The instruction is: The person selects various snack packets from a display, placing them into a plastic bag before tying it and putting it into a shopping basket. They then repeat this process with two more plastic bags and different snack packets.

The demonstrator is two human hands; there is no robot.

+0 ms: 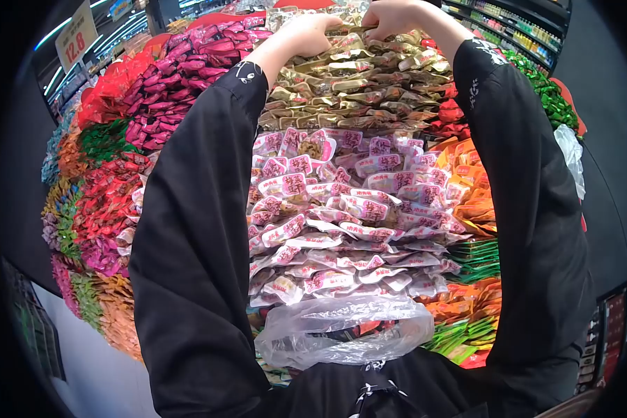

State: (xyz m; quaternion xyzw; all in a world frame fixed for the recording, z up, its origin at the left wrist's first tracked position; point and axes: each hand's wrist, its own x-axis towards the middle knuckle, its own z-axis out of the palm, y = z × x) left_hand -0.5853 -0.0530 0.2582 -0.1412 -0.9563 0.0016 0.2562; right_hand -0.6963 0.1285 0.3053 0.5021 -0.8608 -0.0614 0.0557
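Both my arms reach forward over a heaped display of small snack packets. At the far side, my left hand (310,33) touches the gold packets (355,83) with its fingers bent. Just right of it, my right hand (391,18) is also at the gold packets, fingers curled down. What either hand grips, if anything, is too small to make out. Nearer to me lie rows of white-and-pink packets (348,209). A clear plastic bag (345,331) rests at the near edge, against my body.
Magenta packets (177,83) and red packets (111,195) are heaped on the left. Orange packets (470,181) and green packets (477,259) lie right. A price sign (76,38) stands back left. Another plastic bag (571,157) hangs at the right edge. Shelves (519,31) stand behind.
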